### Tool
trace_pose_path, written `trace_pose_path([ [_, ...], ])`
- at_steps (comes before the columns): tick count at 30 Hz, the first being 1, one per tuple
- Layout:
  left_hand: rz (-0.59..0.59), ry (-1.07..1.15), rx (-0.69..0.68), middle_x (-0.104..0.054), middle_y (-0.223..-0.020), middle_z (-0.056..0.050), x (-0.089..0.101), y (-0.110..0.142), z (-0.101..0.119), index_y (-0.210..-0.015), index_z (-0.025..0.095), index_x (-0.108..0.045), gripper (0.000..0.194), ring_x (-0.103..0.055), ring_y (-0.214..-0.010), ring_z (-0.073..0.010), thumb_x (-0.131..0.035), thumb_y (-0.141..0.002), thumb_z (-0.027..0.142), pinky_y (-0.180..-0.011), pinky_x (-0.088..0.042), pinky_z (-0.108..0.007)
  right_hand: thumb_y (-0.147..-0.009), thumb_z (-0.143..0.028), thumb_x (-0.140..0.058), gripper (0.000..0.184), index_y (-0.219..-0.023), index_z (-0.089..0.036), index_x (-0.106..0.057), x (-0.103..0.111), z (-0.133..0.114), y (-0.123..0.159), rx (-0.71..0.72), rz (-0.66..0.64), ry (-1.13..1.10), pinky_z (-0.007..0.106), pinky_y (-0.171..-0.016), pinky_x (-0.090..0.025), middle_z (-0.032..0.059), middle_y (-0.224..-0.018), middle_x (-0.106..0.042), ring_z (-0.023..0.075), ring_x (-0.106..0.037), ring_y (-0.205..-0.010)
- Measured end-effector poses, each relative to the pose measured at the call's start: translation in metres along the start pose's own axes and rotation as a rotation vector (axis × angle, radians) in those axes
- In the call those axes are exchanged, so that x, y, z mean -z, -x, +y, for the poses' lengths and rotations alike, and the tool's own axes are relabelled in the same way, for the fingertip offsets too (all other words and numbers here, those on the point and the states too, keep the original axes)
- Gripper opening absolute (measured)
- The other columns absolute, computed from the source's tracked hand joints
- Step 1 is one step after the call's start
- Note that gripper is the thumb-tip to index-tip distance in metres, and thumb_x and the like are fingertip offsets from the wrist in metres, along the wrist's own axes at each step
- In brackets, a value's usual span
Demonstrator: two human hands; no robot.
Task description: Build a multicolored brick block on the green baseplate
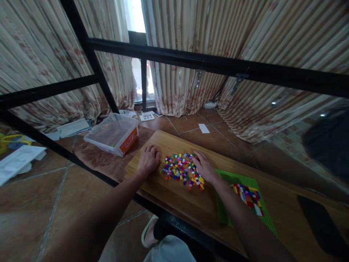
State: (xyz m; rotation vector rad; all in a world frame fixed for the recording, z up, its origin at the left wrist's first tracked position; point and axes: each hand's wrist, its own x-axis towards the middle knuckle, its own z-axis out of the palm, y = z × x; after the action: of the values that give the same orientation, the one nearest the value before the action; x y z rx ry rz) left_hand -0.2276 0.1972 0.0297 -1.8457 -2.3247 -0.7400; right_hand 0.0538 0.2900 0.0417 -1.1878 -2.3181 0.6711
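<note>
A loose pile of small coloured toy bricks (178, 169) lies on the wooden tabletop (166, 198). My left hand (148, 160) rests on the wood just left of the pile, its fingers loosely bent and apart from the bricks. At the pile's right edge, my right hand (204, 167) reaches in with fingers spread, fingertips among the bricks; no held brick shows. Under my right forearm lies a green baseplate (252, 181), partly hidden by it. Rows of joined bricks (248, 196) in red, yellow, blue and white are set on the baseplate.
A clear plastic box (111, 134) with an orange label stands on the floor past the table's left end. A dark flat object (321, 222) lies on the table at right. Black metal bars (174, 56) cross in front of the curtains. White packaging (19, 162) sits at far left.
</note>
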Motion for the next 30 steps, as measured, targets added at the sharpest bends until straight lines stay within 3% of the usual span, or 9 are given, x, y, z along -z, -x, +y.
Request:
trace_pose_path([
  [5,-0.019,-0.003,0.019,-0.063,-0.130,-0.015,0.003,0.001,0.004,-0.115,0.015,-0.063,0.029,-0.054,-0.123,-0.0295,-0.047,-0.095,0.030,-0.111,-0.041,-0.047,-0.101,-0.051,-0.035,0.050,-0.134,-0.023,-0.061,-0.010,-0.007,0.000,0.099,-0.033,-0.053,0.051,-0.117,-0.038,0.0108,-0.141,-0.062,0.0249,-0.052,-0.136],
  [15,-0.043,-0.012,0.049,-0.061,-0.131,-0.016,0.005,0.001,0.009,-0.117,0.015,-0.063,0.031,-0.053,-0.123,-0.0311,-0.049,-0.094,0.031,-0.110,-0.040,-0.048,-0.100,-0.050,-0.035,0.050,-0.136,-0.023,-0.058,-0.027,-0.043,0.015,0.047,0.016,-0.250,0.047,-0.117,-0.038,0.0107,-0.142,-0.060,0.0244,-0.053,-0.134],
  [20,-0.038,-0.021,0.047,-0.061,-0.132,-0.016,0.005,0.002,0.010,-0.119,0.014,-0.062,0.033,-0.053,-0.123,-0.0312,-0.049,-0.094,0.032,-0.110,-0.040,-0.047,-0.096,-0.039,-0.042,0.041,-0.123,-0.020,-0.067,-0.027,-0.037,-0.013,0.030,0.160,-0.106,0.046,-0.110,-0.044,0.0131,-0.124,-0.067,0.0270,-0.059,-0.122],
  [25,-0.037,-0.021,0.065,-0.062,-0.132,-0.016,0.008,0.002,0.012,-0.118,0.015,-0.062,0.032,-0.053,-0.122,-0.0314,-0.049,-0.094,0.032,-0.109,-0.041,-0.048,-0.090,-0.031,-0.054,0.027,-0.103,-0.021,-0.075,-0.033,-0.028,-0.040,0.002,0.057,0.080,0.044,-0.104,-0.044,0.0114,-0.105,-0.067,0.0265,-0.060,-0.108],
  [30,-0.050,-0.035,0.062,-0.061,-0.132,-0.016,0.008,0.002,0.012,-0.120,0.014,-0.062,0.034,-0.054,-0.122,-0.0315,-0.049,-0.094,0.032,-0.109,-0.040,-0.048,-0.086,-0.026,-0.058,0.019,-0.089,-0.022,-0.076,-0.041,-0.029,-0.044,-0.046,0.071,0.042,0.042,-0.101,-0.045,0.0090,-0.098,-0.065,0.0244,-0.061,-0.101],
])
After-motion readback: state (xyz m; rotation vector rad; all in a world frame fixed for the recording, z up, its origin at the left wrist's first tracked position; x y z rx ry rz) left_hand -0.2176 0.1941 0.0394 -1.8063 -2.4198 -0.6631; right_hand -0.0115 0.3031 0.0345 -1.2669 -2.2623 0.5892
